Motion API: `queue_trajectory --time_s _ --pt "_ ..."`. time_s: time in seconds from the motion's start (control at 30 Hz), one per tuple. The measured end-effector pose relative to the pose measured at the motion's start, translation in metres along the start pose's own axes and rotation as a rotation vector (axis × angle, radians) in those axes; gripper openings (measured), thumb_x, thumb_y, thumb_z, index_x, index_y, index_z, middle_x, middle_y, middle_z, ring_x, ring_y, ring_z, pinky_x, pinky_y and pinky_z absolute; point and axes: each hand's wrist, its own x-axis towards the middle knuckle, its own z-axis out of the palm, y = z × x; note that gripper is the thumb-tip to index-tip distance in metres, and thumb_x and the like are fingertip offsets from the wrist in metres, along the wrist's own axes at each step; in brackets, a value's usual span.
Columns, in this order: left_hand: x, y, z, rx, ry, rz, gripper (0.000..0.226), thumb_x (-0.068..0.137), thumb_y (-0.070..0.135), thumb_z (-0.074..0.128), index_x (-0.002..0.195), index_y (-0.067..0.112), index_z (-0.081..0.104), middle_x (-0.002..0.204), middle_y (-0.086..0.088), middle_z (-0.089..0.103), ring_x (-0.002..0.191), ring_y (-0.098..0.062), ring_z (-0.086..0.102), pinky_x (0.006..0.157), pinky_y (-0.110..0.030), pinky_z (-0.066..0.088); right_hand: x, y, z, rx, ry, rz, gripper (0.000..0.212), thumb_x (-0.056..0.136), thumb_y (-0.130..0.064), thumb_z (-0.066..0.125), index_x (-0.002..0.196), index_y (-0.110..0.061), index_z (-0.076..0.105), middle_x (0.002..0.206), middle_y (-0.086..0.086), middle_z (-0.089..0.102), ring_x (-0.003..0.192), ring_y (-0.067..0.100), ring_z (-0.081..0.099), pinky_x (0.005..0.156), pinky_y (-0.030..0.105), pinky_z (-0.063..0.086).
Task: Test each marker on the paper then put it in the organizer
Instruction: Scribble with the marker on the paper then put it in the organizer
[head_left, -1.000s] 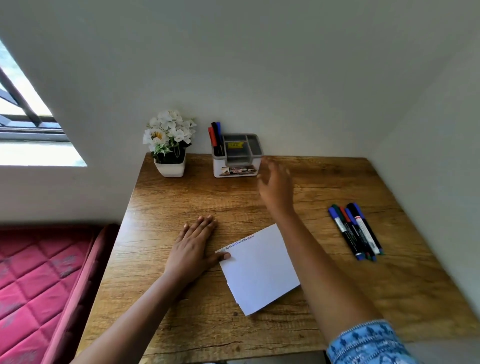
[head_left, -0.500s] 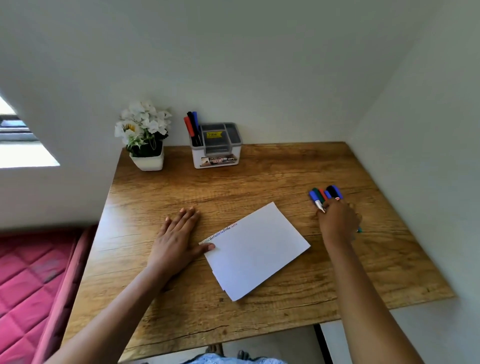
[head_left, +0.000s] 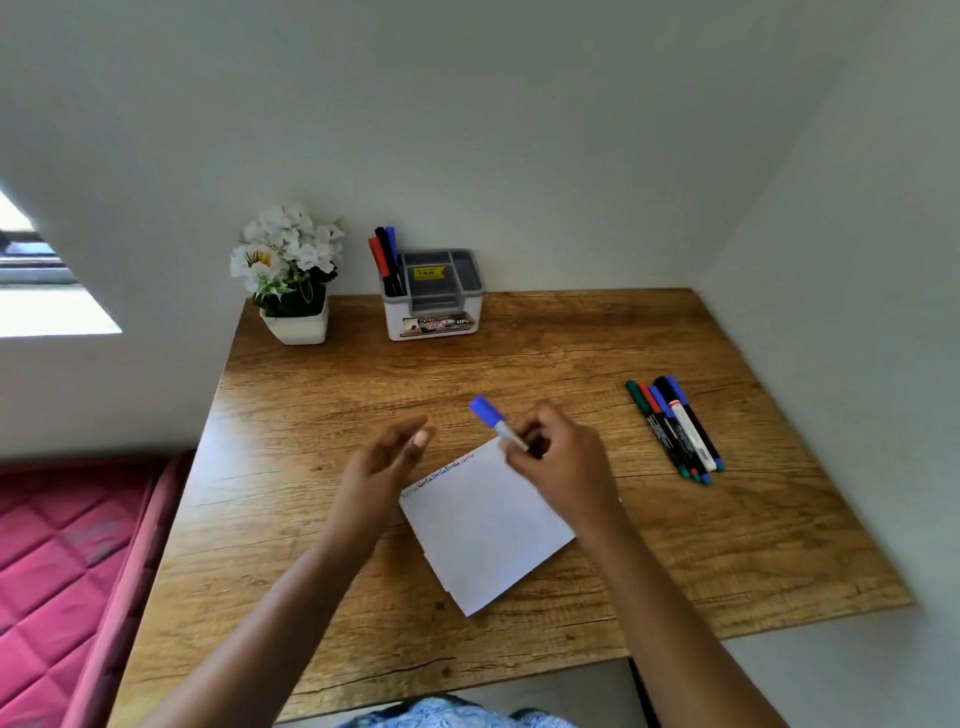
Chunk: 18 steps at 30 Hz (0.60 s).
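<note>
Broadly, the bench (head_left: 571, 338) sits in a corner, with walls along its back and right edges and a bed (head_left: 62, 571) off its left side; bare wood between the paper (head_left: 488, 530) at front-centre and the organizer (head_left: 436, 312) against the back wall gives room for the drop-off, with the flower pot (head_left: 293, 291) off to the organizer's left; three markers (head_left: 384, 260) stand in its left compartment and scribbles line the paper's top edge, so I judge it under half done; a bundle of markers (head_left: 675, 431) lies near the right edge; the left hand (head_left: 384, 457) hovers open beside the paper's far corner; the right hand (head_left: 561, 462) grips a capped blue marker (head_left: 491, 415) over that corner, apparently untested.
</note>
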Motion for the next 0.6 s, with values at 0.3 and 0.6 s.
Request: queue_trajectory --time_s 0.3,0.6 --pt "0.004 0.033 0.025 -0.625 0.031 -0.151 0.033 0.081 0.026 0.059 0.108 0.005 0.064 0.096 -0.008 0.072 0.091 -0.022 0.066 0.085 -0.031 0.05 -0.014 -0.031 0.022 -0.094 -0.054 -0.164 0.017 0.086 -0.032 0.068 0.088 -0.022 0.054 0.082 -0.007 0.068 0.07 0.008 0.064 0.055 0.008 0.038" --pt "0.034 0.039 -0.035 -1.014 0.303 -0.182 0.022 0.095 0.031 0.048 0.089 0.013 0.06 0.075 0.0 0.07 0.066 -0.008 0.068 0.074 -0.026 0.055 -0.019 -0.04 0.0 0.269 -0.33 0.171 0.02 0.087 -0.031 0.067 0.081 -0.015 0.057 0.072 0.0 0.072 0.051 0.008 0.059 0.047 0.023 0.045"
